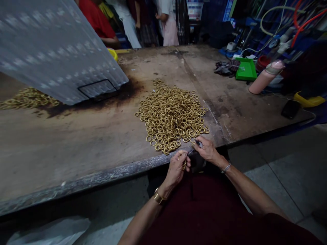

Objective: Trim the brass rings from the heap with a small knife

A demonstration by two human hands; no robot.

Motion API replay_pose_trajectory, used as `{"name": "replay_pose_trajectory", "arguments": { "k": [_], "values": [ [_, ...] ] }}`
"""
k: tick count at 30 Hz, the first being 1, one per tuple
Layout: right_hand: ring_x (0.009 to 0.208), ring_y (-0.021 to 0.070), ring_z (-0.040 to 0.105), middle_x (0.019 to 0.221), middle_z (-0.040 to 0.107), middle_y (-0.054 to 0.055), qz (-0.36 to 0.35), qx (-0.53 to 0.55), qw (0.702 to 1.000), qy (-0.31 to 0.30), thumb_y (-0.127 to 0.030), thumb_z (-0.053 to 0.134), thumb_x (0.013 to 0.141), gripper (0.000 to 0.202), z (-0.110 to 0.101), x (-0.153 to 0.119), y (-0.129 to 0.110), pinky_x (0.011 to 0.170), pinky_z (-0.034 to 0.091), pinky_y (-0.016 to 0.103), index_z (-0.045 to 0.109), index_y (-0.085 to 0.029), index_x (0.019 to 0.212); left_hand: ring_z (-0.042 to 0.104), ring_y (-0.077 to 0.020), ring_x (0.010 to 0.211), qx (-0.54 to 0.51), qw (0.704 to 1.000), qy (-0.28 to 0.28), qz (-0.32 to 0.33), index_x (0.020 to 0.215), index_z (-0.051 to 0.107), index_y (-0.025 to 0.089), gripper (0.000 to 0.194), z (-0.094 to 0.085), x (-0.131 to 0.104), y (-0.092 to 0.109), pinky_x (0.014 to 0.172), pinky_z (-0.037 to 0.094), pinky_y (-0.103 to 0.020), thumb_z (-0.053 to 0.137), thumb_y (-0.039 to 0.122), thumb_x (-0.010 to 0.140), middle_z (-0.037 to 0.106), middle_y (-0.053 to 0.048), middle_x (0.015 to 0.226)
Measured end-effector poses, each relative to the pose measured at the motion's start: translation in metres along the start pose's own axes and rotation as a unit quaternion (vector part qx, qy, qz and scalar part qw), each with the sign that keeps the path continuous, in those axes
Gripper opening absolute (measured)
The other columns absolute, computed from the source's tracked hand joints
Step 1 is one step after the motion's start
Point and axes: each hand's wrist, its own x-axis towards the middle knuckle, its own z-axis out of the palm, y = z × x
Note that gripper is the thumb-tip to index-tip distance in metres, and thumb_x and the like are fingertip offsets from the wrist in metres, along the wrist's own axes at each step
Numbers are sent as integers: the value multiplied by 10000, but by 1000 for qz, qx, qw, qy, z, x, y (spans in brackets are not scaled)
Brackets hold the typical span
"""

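**Gold-coloured rings (176, 110) heaped just beyond your hands**

Your left hand (177, 166) is closed around at least one ring (184, 165), near the front edge of the surface (89, 139). Your right hand (208, 149) grips a small dark tool (199, 144), its thin end pointing toward your left hand; whether it touches the ring, you cannot tell. The loose heap lies on the surface, and another pile (29, 98) sits to the left beside the grey ribbed panel (61, 51).
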Motion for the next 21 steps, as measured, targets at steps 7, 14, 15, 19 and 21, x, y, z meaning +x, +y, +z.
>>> {"name": "replay_pose_trajectory", "arguments": {
  "k": [7, 14, 15, 19, 21],
  "values": [
    [643, 127, 462, 702, 529, 1, -15, 161, 986, -46, -331, 506, 811, 148, 15, 0, -28, 622, 372, 235, 536, -201, 748, 413, -35, 416, 50, 997, 27, 47, 793, 533, 162, 370, -3, 0, 5, 372, 311, -144, 679, 491, 702, 489, 61, 578],
    [529, 84, 357, 560, 402, -60, 121, 233, 963, -59, -367, 504, 764, 207, 17, 4, -37, 526, 318, 204, 480, -195, 652, 427, -53, 435, 155, 975, 89, 130, 773, 588, 174, 307, -7, 1, 2, 398, 328, -160, 652, 471, 732, 496, 50, 564],
    [520, 82, 356, 550, 412, -61, 134, 241, 959, -71, -373, 505, 762, 212, 17, 4, -37, 517, 315, 203, 482, -194, 651, 426, -55, 440, 161, 972, 93, 145, 788, 603, 174, 297, -7, 1, 2, 407, 335, -164, 655, 462, 733, 500, 48, 567],
    [475, 79, 372, 522, 484, -58, 179, 290, 932, -120, -387, 497, 760, 208, 16, 4, -35, 482, 309, 199, 513, -190, 699, 421, -55, 445, 168, 970, 83, 155, 828, 621, 169, 313, -9, 1, 2, 413, 342, -170, 662, 462, 728, 511, 43, 589],
    [460, 76, 366, 510, 484, -61, 186, 295, 930, -116, -384, 505, 751, 204, 17, 4, -34, 469, 302, 197, 510, -190, 688, 421, -52, 437, 160, 977, 66, 121, 825, 603, 166, 332, -9, -1, 4, 399, 326, -164, 651, 482, 732, 505, 44, 588]
  ]
}}
